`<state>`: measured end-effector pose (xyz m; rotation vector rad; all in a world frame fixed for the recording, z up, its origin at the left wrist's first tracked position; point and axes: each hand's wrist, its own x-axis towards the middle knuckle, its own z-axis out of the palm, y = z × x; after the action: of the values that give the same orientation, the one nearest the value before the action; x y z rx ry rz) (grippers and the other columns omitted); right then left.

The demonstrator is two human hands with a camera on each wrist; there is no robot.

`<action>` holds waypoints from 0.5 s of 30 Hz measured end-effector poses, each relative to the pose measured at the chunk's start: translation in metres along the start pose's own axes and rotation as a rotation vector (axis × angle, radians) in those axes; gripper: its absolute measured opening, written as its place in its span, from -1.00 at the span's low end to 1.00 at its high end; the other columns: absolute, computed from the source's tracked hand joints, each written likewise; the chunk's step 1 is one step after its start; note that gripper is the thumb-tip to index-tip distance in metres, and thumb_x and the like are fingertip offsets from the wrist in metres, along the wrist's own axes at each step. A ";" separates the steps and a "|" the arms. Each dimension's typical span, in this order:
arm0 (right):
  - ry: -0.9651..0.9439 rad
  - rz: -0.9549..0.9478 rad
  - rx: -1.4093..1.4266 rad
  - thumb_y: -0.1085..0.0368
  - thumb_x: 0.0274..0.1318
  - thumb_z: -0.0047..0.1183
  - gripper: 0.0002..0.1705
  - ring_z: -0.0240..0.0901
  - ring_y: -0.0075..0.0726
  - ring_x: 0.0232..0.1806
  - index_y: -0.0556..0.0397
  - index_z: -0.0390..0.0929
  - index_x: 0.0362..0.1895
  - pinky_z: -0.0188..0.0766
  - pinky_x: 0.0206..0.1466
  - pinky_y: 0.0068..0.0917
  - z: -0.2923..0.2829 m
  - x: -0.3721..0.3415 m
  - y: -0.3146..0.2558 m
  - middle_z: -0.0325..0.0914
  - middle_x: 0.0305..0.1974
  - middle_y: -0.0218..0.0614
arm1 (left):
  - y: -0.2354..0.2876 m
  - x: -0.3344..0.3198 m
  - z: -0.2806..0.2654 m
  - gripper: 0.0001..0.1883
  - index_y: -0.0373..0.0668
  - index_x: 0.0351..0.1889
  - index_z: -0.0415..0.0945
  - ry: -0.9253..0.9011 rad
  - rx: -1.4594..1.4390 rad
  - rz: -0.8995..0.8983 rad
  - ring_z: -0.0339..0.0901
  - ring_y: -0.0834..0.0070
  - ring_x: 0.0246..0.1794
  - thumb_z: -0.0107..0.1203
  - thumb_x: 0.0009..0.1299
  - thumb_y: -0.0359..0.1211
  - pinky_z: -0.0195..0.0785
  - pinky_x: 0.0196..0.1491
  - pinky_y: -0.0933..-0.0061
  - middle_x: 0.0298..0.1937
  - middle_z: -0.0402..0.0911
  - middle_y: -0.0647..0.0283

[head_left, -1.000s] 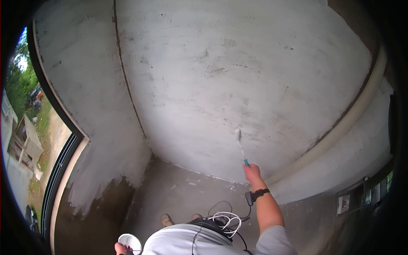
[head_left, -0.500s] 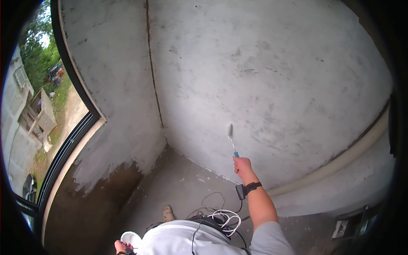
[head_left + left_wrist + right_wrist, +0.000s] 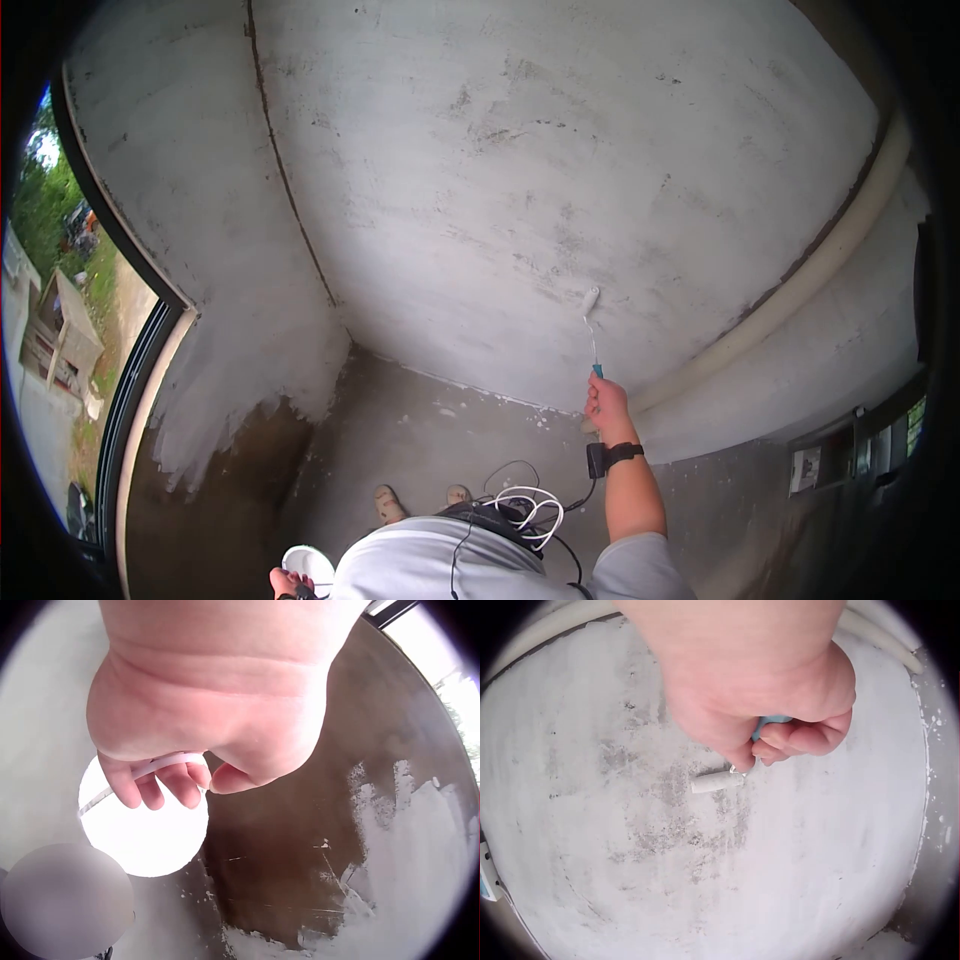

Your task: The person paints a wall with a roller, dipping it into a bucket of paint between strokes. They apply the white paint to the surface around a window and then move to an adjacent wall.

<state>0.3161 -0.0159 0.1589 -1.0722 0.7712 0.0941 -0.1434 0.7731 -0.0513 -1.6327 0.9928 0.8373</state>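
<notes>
My right hand [image 3: 607, 407] grips the blue-green handle [image 3: 598, 371] of a small paint roller at arm's length. The white roller sleeve [image 3: 716, 781] lies against the whitened wall [image 3: 450, 220], over a patch where grey still shows through. In the right wrist view the fingers curl round the handle, hiding most of it. Low at my left side, my left hand [image 3: 285, 583] holds a white bucket [image 3: 310, 568]. Its fingers hook round the thin pale bail handle [image 3: 184, 758] in the left wrist view. Glare washes out the bucket's inside.
A thick pale pipe [image 3: 800, 300] runs along the wall's right side. To the left is a dark-framed window [image 3: 145, 375], with a brown, partly coated wall section [image 3: 215, 490] below. White and black cables [image 3: 530, 515] hang at my waist. Paint spots dot the grey floor [image 3: 400, 425].
The roller went left along the wall, then back right, and now sits farther right than at first, its sleeve tilted. My left hand keeps hold of the bucket. The head view swung and returned.
</notes>
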 end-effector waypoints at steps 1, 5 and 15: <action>0.016 -0.004 0.003 0.15 0.23 0.15 -0.78 0.05 -0.63 -0.68 -0.14 0.40 -0.40 0.03 -0.61 -0.60 -0.010 -0.001 0.001 0.25 -0.60 -0.60 | -0.006 0.001 0.004 -0.78 0.09 -0.17 0.53 0.009 0.103 0.042 0.53 0.44 -0.18 -0.11 0.35 -0.16 0.32 -0.25 0.25 -0.19 0.57 0.40; 0.080 -0.024 0.137 0.11 0.27 0.11 -0.77 0.08 -0.64 -0.66 -0.15 0.40 -0.40 0.04 -0.59 -0.60 -0.046 -0.004 0.018 0.23 -0.61 -0.63 | -0.051 0.006 0.010 -0.77 0.06 -0.15 0.47 0.050 0.534 0.192 0.48 0.39 -0.15 -0.11 0.31 -0.17 0.27 -0.20 0.21 -0.18 0.51 0.38; 0.264 0.148 0.234 -0.01 0.26 0.09 -0.69 0.06 -0.65 -0.68 -0.12 0.41 -0.38 0.02 -0.59 -0.60 -0.115 -0.088 0.079 0.22 -0.65 -0.65 | -0.178 0.100 0.017 -0.67 -0.02 -0.08 0.32 0.189 1.720 0.478 0.34 0.29 -0.07 -0.11 0.20 -0.18 0.15 -0.08 0.11 -0.14 0.36 0.34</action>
<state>0.1576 -0.0452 0.1246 -0.8125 1.0728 -0.0135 0.0589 0.7966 -0.0730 0.0283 1.5466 -0.0945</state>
